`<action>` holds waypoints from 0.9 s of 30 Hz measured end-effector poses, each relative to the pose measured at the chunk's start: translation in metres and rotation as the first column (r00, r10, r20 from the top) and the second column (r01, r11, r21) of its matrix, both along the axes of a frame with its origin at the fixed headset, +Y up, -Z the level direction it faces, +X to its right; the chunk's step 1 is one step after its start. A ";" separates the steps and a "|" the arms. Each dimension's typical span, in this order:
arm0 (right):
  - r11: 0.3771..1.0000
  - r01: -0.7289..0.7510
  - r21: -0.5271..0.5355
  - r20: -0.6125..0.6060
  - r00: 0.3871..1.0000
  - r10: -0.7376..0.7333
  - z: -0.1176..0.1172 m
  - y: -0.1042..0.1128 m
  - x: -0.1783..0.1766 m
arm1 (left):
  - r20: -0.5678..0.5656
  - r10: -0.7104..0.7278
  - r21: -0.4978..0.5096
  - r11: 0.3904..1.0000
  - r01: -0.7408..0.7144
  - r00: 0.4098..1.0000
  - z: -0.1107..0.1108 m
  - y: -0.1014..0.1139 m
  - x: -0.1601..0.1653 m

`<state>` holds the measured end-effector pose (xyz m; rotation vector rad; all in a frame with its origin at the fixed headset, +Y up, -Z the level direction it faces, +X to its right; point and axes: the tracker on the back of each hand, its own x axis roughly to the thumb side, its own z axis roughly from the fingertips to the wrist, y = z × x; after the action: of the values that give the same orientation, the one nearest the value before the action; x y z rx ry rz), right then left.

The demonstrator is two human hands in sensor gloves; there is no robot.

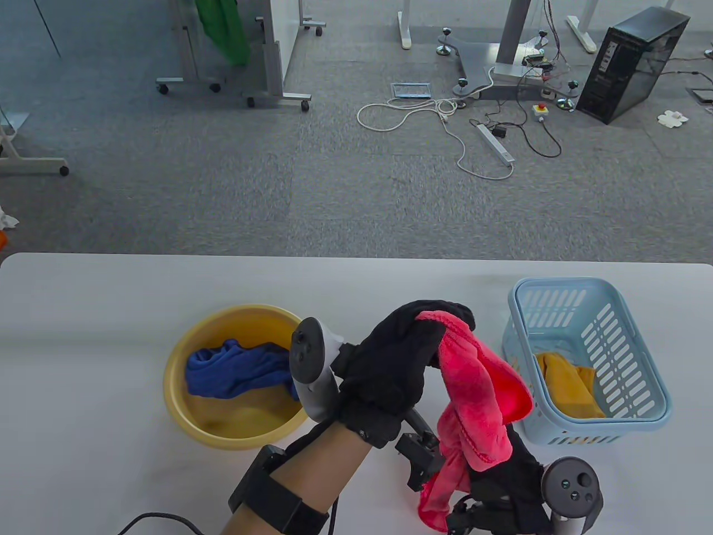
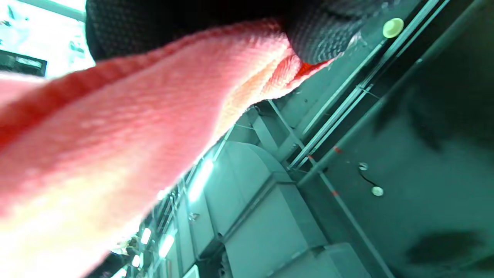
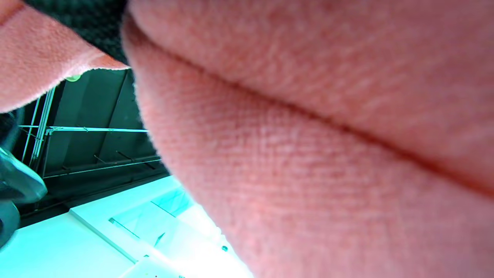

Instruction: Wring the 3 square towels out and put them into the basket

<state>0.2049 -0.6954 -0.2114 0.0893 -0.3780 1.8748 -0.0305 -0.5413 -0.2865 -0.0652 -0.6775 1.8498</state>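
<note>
A red towel (image 1: pixel 479 407) hangs stretched between both hands above the table, between the basin and the basket. My left hand (image 1: pixel 412 345) grips its upper end, fingers curled over the cloth. My right hand (image 1: pixel 501 479) holds the lower end near the front edge. The red towel (image 2: pixel 135 116) fills the left wrist view under a gloved fingertip (image 2: pixel 320 34). The same red towel (image 3: pixel 308 135) covers most of the right wrist view. A blue towel (image 1: pixel 239 370) lies in the yellow basin (image 1: pixel 184 407). An orange towel (image 1: pixel 571 384) lies in the light blue basket (image 1: pixel 629 340).
The white table (image 1: pixel 100 345) carries the basin left of centre and the basket at the right. A black cable (image 1: pixel 161 518) runs along the front edge by my left forearm. Beyond the far edge lies carpet with cables and stands.
</note>
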 end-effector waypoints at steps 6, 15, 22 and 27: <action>1.000 -0.003 0.017 0.010 1.000 0.003 0.002 0.005 0.002 | -0.015 -0.068 -0.088 0.994 0.067 0.998 -0.007 -0.055 -0.010; 0.999 -0.002 0.038 0.021 1.000 0.002 0.003 0.009 0.005 | -0.071 -0.198 -0.236 0.956 0.177 0.978 -0.003 -0.144 -0.023; 0.998 -0.001 0.056 0.030 1.000 -0.001 0.005 0.012 0.006 | -0.058 -0.310 -0.285 0.916 0.281 0.949 0.004 -0.193 -0.021; 0.998 0.012 0.054 0.026 1.000 -0.013 0.005 0.012 0.006 | -0.051 -0.576 -0.198 0.807 0.557 0.816 0.013 -0.210 -0.014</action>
<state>0.2110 -0.6834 -0.2062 0.0987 -0.4463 1.8551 -0.0445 -0.7516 -0.2736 -0.2541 -0.3581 1.3094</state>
